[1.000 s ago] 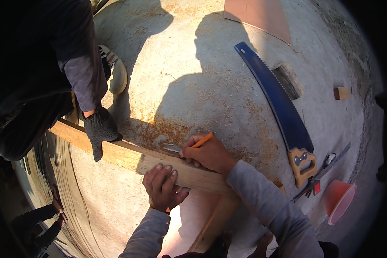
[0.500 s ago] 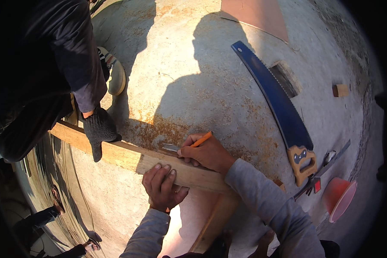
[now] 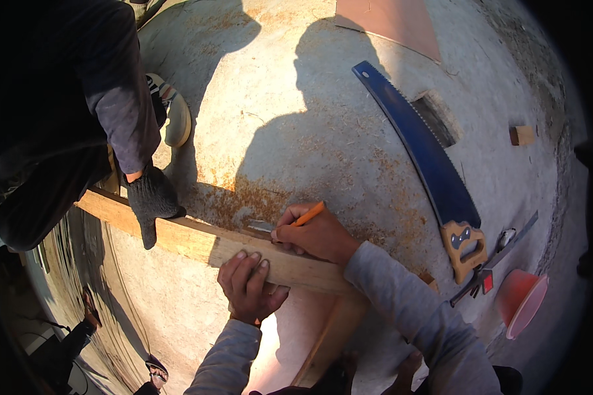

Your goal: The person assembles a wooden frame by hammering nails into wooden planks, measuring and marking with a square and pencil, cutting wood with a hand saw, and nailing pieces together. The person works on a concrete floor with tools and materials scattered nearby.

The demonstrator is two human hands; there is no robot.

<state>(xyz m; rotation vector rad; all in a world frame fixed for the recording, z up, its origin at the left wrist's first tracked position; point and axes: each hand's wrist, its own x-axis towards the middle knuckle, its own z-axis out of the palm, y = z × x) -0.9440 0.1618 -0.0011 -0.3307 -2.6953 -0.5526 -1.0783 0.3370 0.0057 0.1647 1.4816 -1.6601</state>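
Observation:
A long wooden beam (image 3: 303,271) runs slantwise across the middle, its right end passing under my right forearm. My left hand (image 3: 252,287) grips the beam's near side, fingertips pressed on its upper face. In my right hand (image 3: 319,236) is an orange pencil (image 3: 310,214), pinched between thumb and fingers; its lower end is hidden by the hand, which rests at the beam's far edge. Just left of that hand shows a pale, flat metallic piece (image 3: 261,225). Farther left, a co-worker's dark-gloved hand (image 3: 153,201) presses on the same beam.
A large handsaw (image 3: 420,145) with a wooden handle lies on the right. Nearby are a metal square-like tool (image 3: 507,245), a pink bucket (image 3: 519,303) and a small wood block (image 3: 522,135). Another timber (image 3: 329,339) runs below the beam. A floor hole (image 3: 438,118) lies beside the saw.
Both my hands and the pencil stay in place. At the lower left, another person's sandalled feet have shifted. The co-worker's shadow at the top has changed shape.

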